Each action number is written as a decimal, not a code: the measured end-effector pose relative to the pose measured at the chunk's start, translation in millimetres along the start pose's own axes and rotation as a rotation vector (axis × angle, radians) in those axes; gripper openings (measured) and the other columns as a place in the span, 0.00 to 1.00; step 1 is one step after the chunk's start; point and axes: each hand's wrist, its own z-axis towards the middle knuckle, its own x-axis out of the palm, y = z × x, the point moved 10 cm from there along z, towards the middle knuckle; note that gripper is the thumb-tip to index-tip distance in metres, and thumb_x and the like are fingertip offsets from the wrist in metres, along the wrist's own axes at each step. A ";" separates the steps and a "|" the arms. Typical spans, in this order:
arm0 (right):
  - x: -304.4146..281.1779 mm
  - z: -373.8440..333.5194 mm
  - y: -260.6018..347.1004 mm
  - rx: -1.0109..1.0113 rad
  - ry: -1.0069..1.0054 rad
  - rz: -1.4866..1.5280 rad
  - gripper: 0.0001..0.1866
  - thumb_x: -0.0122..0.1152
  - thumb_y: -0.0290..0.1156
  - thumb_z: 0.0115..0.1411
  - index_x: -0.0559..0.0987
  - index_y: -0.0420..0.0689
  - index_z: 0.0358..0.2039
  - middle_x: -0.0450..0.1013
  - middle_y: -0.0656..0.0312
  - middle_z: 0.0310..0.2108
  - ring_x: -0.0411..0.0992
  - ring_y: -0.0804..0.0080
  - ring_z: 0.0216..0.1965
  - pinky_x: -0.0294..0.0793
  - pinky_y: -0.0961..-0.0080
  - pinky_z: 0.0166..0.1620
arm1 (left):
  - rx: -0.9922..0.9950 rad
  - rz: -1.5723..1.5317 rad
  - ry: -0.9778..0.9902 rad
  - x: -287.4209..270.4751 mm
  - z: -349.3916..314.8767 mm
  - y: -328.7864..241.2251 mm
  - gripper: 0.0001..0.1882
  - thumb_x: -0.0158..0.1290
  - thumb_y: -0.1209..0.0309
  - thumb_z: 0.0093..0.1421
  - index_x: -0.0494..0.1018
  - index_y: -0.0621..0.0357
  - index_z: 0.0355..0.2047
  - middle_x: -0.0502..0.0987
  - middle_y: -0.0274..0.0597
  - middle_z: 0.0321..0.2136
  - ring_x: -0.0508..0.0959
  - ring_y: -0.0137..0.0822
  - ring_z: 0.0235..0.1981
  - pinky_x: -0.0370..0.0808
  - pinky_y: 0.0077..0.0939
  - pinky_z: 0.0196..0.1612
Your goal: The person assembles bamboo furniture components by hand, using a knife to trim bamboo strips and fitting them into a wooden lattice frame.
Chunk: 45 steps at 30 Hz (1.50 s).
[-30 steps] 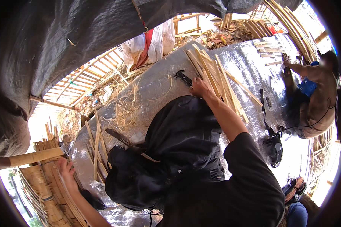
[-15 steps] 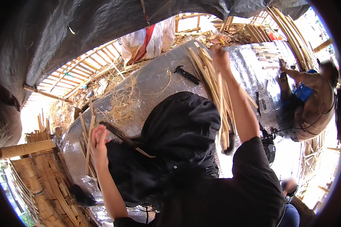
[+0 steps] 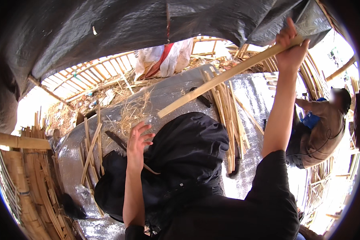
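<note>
My right hand (image 3: 290,54) is raised at the upper right, closed around one end of a long flat bamboo strip (image 3: 228,76). The strip slants down to the left, its free end above my bent, black-clothed leg. My left hand (image 3: 138,142) hovers beside that leg with fingers apart and nothing in it. Just left of it lies a dark, blade-like tool (image 3: 117,140), partly hidden by the hand. Beneath the raised strip, a bundle of bamboo strips (image 3: 230,124) rests on the silvery sheet (image 3: 180,86). More strips (image 3: 91,154) lie to my left.
A black hand tool (image 3: 204,100) lies beside the bundle, partly covered. Pale fibre shavings (image 3: 136,106) are scattered ahead of me. Dark tarpaulin (image 3: 120,28) hangs low overhead. Another person (image 3: 322,132) sits at the right. Split bamboo (image 3: 36,188) is stacked at the left.
My right hand has risen up and to the right, lifting the bamboo strip off the bundle. My left hand has shifted right, toward my leg. The view has tilted upward.
</note>
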 end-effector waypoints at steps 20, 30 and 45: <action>-95.0 -172.7 -235.7 0.521 -0.519 -0.148 0.29 0.34 0.52 0.75 0.73 0.36 0.42 0.69 0.62 0.29 0.68 0.70 0.31 0.72 0.74 0.35 | 0.144 -0.028 -0.400 -105.0 -66.3 9.6 0.10 0.59 0.67 0.65 0.79 0.62 0.37 0.76 0.34 0.25 0.71 0.23 0.25 0.64 0.19 0.29; -144.6 -197.7 -253.4 0.684 -0.369 -0.185 0.19 0.54 0.34 0.70 0.70 0.36 0.56 0.72 0.55 0.49 0.70 0.58 0.53 0.72 0.60 0.57 | -0.005 -0.341 -0.377 -101.2 -67.2 45.7 0.06 0.59 0.71 0.64 0.78 0.59 0.31 0.76 0.37 0.23 0.74 0.29 0.25 0.71 0.24 0.31; -261.4 55.6 -36.4 0.097 0.057 -1.630 0.18 0.51 0.33 0.71 0.76 0.39 0.56 0.78 0.58 0.50 0.77 0.66 0.49 0.74 0.72 0.54 | -0.140 1.302 -0.850 -471.7 -76.9 -25.4 0.17 0.60 0.62 0.57 0.80 0.55 0.45 0.81 0.52 0.44 0.79 0.51 0.50 0.74 0.47 0.53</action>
